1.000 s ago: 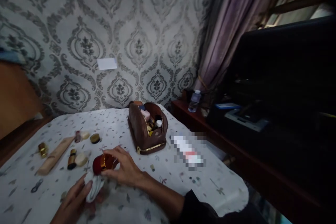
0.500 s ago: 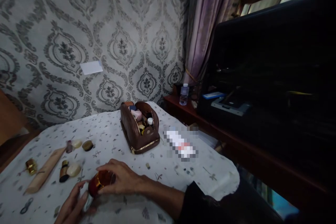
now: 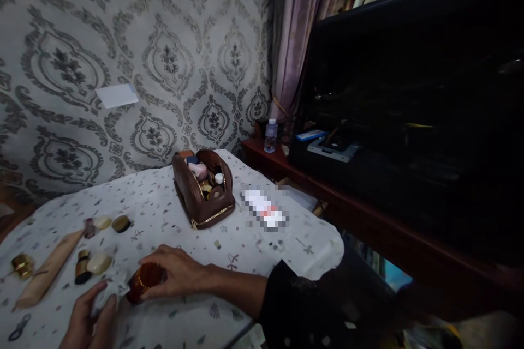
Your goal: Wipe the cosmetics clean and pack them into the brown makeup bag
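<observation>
My right hand (image 3: pixel 178 272) is wrapped round a reddish-amber bottle (image 3: pixel 144 280) with a gold band, held tilted low over the cloth. Close to the bottle's dark end, my left hand (image 3: pixel 88 316) pinches a thin white tissue (image 3: pixel 107 293), blurred by motion. Whether tissue and bottle touch, I cannot tell. Beyond the hands lie a small black-and-gold bottle (image 3: pixel 82 268) and a cream-coloured round piece (image 3: pixel 99 263). Farther back, an unzipped brown leather cosmetic bag (image 3: pixel 208 211) stands full of small items.
A beige flat case (image 3: pixel 51 267) and a gold container (image 3: pixel 23 265) lie at left, a dark round pot (image 3: pixel 121 223) behind them. Right of the bag is a blurred-out phone-like object (image 3: pixel 265 210). A water bottle (image 3: pixel 271 136) stands on the cabinet beside a large black screen (image 3: pixel 388 92).
The view has swung right, so things shift left in the picture. My left hand with the tissue has drawn a little away from the bottle. My right hand keeps its hold.
</observation>
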Demonstrator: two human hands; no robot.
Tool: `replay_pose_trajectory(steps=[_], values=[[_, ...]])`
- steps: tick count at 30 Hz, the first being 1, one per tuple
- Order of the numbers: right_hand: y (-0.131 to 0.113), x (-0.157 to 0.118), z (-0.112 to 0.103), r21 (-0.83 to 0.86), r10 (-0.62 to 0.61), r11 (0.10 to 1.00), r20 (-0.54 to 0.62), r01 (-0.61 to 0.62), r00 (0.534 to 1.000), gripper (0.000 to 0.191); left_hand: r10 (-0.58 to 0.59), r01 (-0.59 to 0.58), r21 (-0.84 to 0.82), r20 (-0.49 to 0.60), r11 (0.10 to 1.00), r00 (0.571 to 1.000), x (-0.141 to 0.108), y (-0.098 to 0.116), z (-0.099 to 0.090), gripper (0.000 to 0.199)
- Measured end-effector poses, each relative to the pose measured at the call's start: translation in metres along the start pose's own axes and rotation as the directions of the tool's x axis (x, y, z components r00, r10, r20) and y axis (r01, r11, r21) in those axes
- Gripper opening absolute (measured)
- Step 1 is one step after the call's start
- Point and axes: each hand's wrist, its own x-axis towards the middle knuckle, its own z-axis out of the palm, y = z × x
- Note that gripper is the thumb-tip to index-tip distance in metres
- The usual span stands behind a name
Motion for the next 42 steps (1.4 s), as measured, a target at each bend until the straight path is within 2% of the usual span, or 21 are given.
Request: replay_pose_trajectory(steps=[2, 3, 5, 8, 10, 13, 16, 19, 24, 27, 29, 31, 35, 38, 40, 42], values=[[0.001, 0.0, -0.001, 0.0, -0.017, 1.0, 0.004, 0.017, 1.0, 0.078, 0.175, -0.179, 0.102, 0.055, 0.978, 0.983, -0.005, 0.009, 0.003, 0.044], [0.001, -0.001, -0.001, 0.008, -0.023, 1.0, -0.004, 0.023, 1.0, 0.082, 0.257, -0.275, 0.129, 0.139, 0.953, 0.956, -0.007, 0.013, 0.005, 0.04], [0.002, -0.001, -0.001, 0.043, -0.029, 0.999, -0.034, 0.03, 0.999, 0.084, 0.386, -0.426, 0.185, 0.215, 0.886, 0.897, -0.007, 0.018, 0.01, 0.034], [0.004, 0.0, -0.001, 0.105, -0.03, 0.994, -0.07, 0.037, 0.997, 0.07, 0.43, -0.498, 0.237, 0.284, 0.834, 0.857, -0.004, 0.022, 0.015, 0.032], [0.003, 0.001, -0.002, 0.115, -0.035, 0.992, -0.069, 0.042, 0.997, 0.051, 0.446, -0.524, 0.25, 0.308, 0.814, 0.84, -0.001, 0.025, 0.017, 0.032], [-0.001, 0.002, -0.006, 0.09, -0.052, 0.994, -0.061, 0.058, 0.997, 0.029, 0.465, -0.546, 0.253, 0.317, 0.799, 0.827, 0.0, 0.03, 0.016, 0.031], [-0.003, 0.003, -0.009, 0.077, -0.067, 0.995, -0.046, 0.07, 0.997, 0.026, 0.464, -0.543, 0.216, 0.325, 0.812, 0.824, 0.001, 0.037, 0.014, 0.029], [0.0, 0.003, -0.01, 0.11, -0.047, 0.993, -0.03, 0.05, 0.998, 0.033, 0.435, -0.503, 0.169, 0.322, 0.848, 0.841, 0.003, 0.044, 0.012, 0.028], [0.011, 0.004, -0.006, 0.214, 0.003, 0.977, -0.03, 0.004, 1.0, 0.056, 0.262, -0.323, 0.23, 0.261, 0.918, 0.929, 0.008, 0.048, 0.008, 0.029], [0.013, 0.004, -0.004, 0.237, 0.021, 0.971, -0.009, -0.018, 1.0, 0.06, 0.205, -0.269, 0.249, 0.253, 0.931, 0.945, 0.008, 0.046, 0.003, 0.03], [0.013, 0.005, -0.005, 0.253, 0.026, 0.967, 0.001, -0.025, 1.0, 0.059, 0.219, -0.282, 0.256, 0.25, 0.925, 0.943, 0.006, 0.045, 0.001, 0.03], [0.011, 0.005, -0.007, 0.274, 0.029, 0.961, 0.006, -0.03, 1.0, 0.058, 0.279, -0.341, 0.254, 0.25, 0.905, 0.927, 0.003, 0.045, -0.001, 0.029], [0.007, 0.004, -0.01, 0.352, -0.006, 0.936, 0.042, -0.009, 0.999, 0.054, 0.446, -0.52, 0.234, 0.304, 0.822, 0.842, -0.002, 0.049, 0.002, 0.027], [0.006, 0.004, -0.011, 0.42, -0.01, 0.907, 0.08, -0.024, 0.997, 0.049, 0.487, -0.575, 0.24, 0.339, 0.782, 0.805, -0.002, 0.053, 0.005, 0.027], [0.007, 0.004, -0.011, 0.466, 0.015, 0.883, 0.097, -0.059, 0.995, 0.05, 0.462, -0.551, 0.229, 0.344, 0.803, 0.817, 0.0, 0.055, 0.006, 0.028], [0.007, 0.004, -0.012, 0.496, 0.032, 0.864, 0.119, -0.087, 0.992, 0.053, 0.401, -0.486, 0.22, 0.34, 0.846, 0.851, 0.003, 0.057, 0.004, 0.029]])
